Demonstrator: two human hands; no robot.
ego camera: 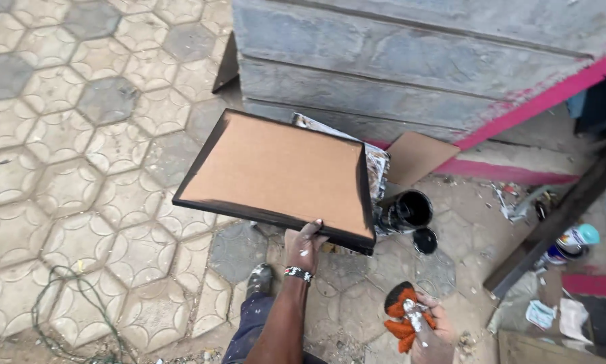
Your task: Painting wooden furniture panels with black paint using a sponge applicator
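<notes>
Hexagonal concrete pavers [80,155], pale and dusty with an embossed arc pattern, cover the ground in front of a weathered grey wall [397,54] trimmed with a pink band. From the hands outward: the left hand [303,248], wearing a beaded wristband, grips the near edge of a rectangular board [276,172] and holds it up, tilted, above the pavers; the thumb lies over the black rim. The right hand [427,330] is clenched around a paint-caked brush handle [410,311] wrapped in an orange rag [398,317]. The board's edges and a thin margin of its face look already coated in glossy black, while the broad flat middle is bare, matte brown fibreboard, so by my judgement the rim work is largely done and the face is untouched. Just beyond the board an open cylindrical paint tin [407,210], black inside and streaked outside, lies on its side on crumpled paper, its round lid [425,240] on the pavers beside it. A cardboard scrap [417,156] leans against the wall, and a green cord [67,303] coils at lower left.
</notes>
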